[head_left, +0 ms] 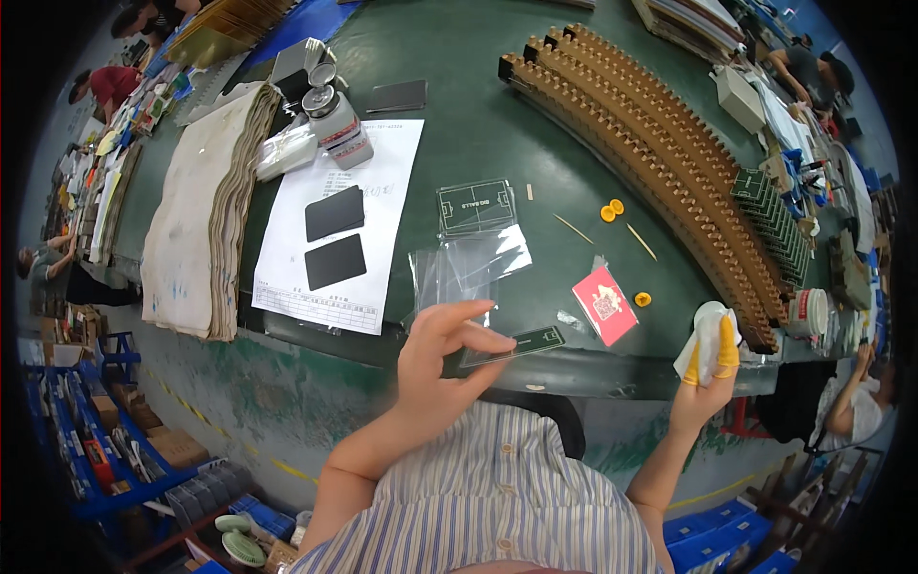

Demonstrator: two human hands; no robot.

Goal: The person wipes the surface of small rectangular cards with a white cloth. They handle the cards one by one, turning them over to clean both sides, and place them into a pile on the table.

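Observation:
Near the table's front edge, my left hand (435, 364) pinches a dark green card (537, 342) with white lines by its edge, fingers closed, the card tilted. To the right, my right hand (706, 397) is closed round a crumpled white cloth (709, 325); yellow finger cots (727, 349) cover some of its fingertips. Just beyond my left hand lie clear plastic sleeves (449, 277). A stack of similar green cards (475, 208) sits behind them. Between the hands lies a pink card (605, 304) with a printed square code.
A long brown slotted rack (641, 158) curves along the right side, with green cards (770, 225) standing in its near end. Loose yellow finger cots (612, 209) and thin wooden sticks (574, 229) lie mid-table. At left are a pump bottle (337, 129), black cards (335, 262) and a paper sheet (382, 206).

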